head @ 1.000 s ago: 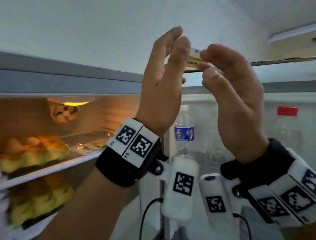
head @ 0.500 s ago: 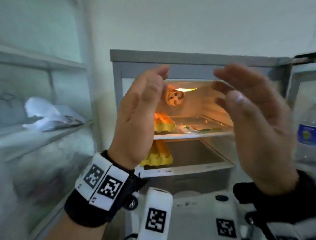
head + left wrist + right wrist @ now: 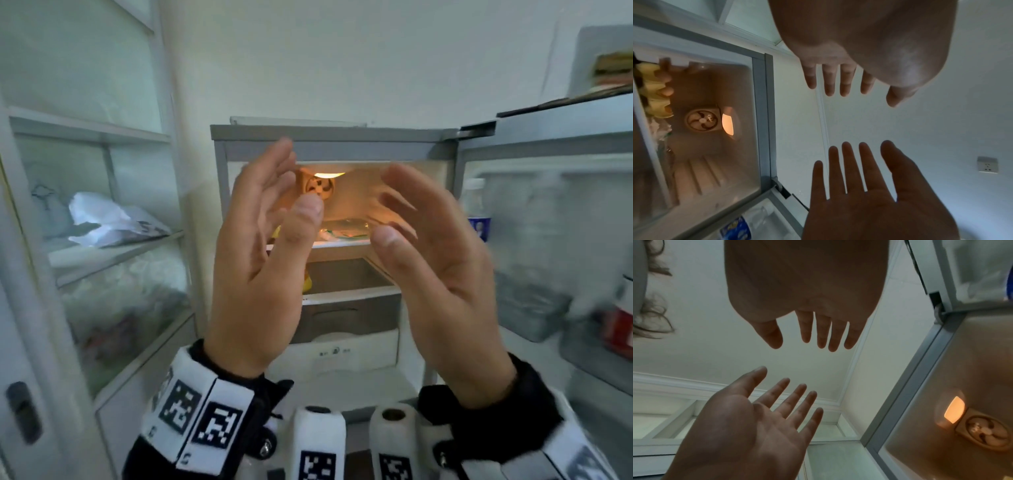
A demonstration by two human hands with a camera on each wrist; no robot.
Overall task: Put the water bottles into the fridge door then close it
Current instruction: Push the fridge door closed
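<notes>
Water bottle is standing in the open fridge door at its inner edge, while the left hand and right hand are hovering spread, palms facing, holding nothing.

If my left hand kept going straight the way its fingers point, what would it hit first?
Probably nothing close: the left hand points up past the fridge top toward the bare wall. Depth is unclear.

Grey fridge frame, orange-lit inside — water bottle with blue label — black-and-white checkered wrist bands
</notes>
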